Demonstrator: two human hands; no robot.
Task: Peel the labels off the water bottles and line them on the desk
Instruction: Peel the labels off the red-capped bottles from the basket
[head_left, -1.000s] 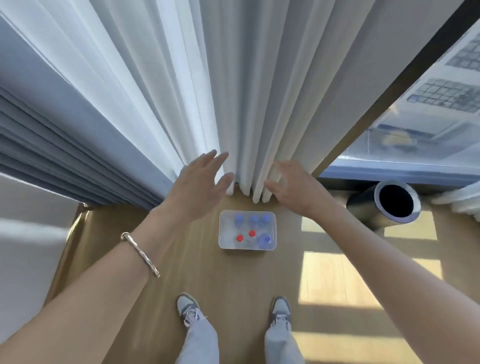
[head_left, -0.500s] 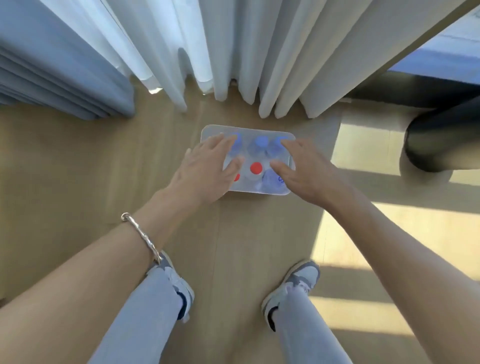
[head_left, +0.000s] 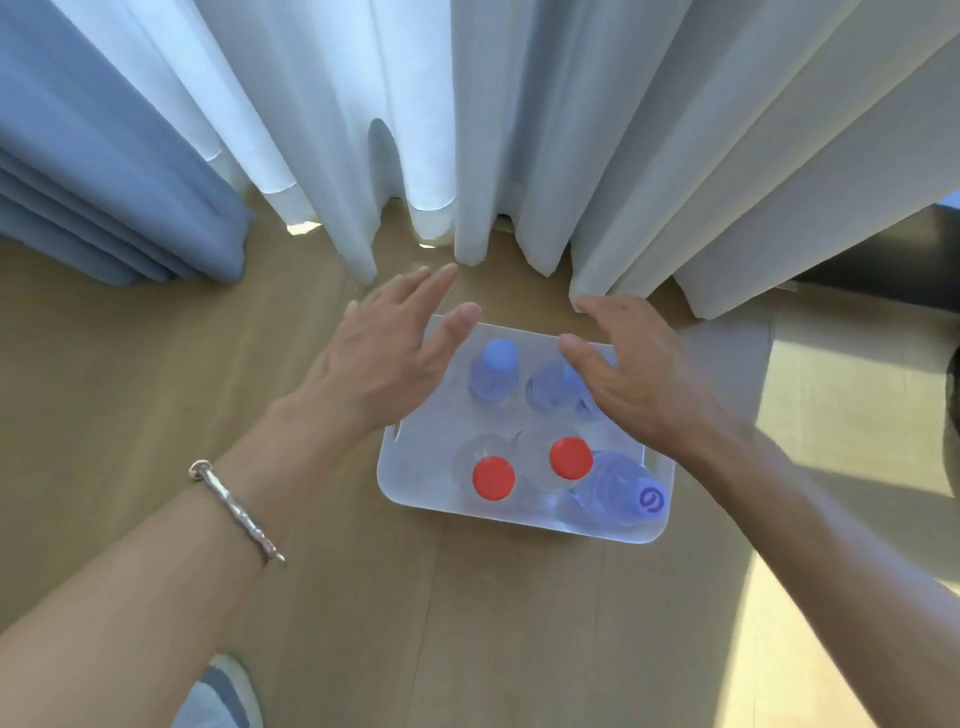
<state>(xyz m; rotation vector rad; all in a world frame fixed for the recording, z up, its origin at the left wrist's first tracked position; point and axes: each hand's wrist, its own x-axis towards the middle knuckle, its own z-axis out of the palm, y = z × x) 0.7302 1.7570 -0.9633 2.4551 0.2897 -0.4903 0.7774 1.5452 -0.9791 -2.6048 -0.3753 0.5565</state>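
Note:
A translucent white plastic bin (head_left: 410, 486) sits on the wooden floor and holds several upright water bottles. Two have red caps (head_left: 493, 478) (head_left: 570, 457), and others have blue caps (head_left: 500, 355) (head_left: 649, 501). My left hand (head_left: 384, 348) hovers over the bin's far-left corner with fingers straight and spread, holding nothing. My right hand (head_left: 631, 371) hovers over the far-right side, fingers relaxed and slightly bent, covering part of one blue-capped bottle. No labels can be made out from above.
White sheer curtains (head_left: 467, 130) hang just behind the bin, with blue drapes (head_left: 104, 156) at the left. A dark object (head_left: 953, 415) sits at the right edge. Sunlit floor patches lie right. My shoe (head_left: 223, 696) shows at the bottom.
The view has dropped much closer to the bin. Both hands have moved from over the bottles toward the bin's far corners, spreading apart.

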